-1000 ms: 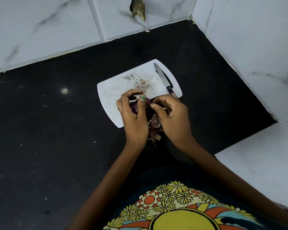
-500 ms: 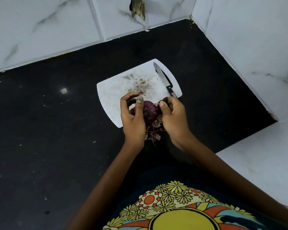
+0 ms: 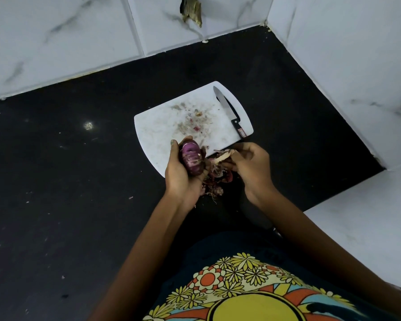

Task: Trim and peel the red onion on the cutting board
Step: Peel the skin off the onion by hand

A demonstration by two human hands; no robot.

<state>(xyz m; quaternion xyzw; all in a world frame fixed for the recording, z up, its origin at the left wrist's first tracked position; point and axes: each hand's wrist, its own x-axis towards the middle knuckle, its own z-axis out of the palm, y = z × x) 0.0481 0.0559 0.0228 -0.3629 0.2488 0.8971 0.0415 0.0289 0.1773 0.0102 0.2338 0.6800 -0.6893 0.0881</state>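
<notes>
Purple red onion (image 3: 191,159) clamped in left grip (image 3: 183,174) | right grip (image 3: 250,164) pinches peel strip (image 3: 220,157) beside it

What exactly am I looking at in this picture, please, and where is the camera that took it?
No machine is involved: a person works with two bare hands. The camera sits on their head and looks forward and down, so you see their own arms reaching into the scene.

The left hand grips a partly peeled red onion, fingers curled round it. The right hand pinches a strip of onion skin beside the onion. Under the hands lies a small heap of peelings at the near edge of a white cutting board.

The board rests on a dark countertop and carries small scraps. A knife with a black handle lies untouched along the board's right edge. Pale marbled wall tiles close the corner behind.
</notes>
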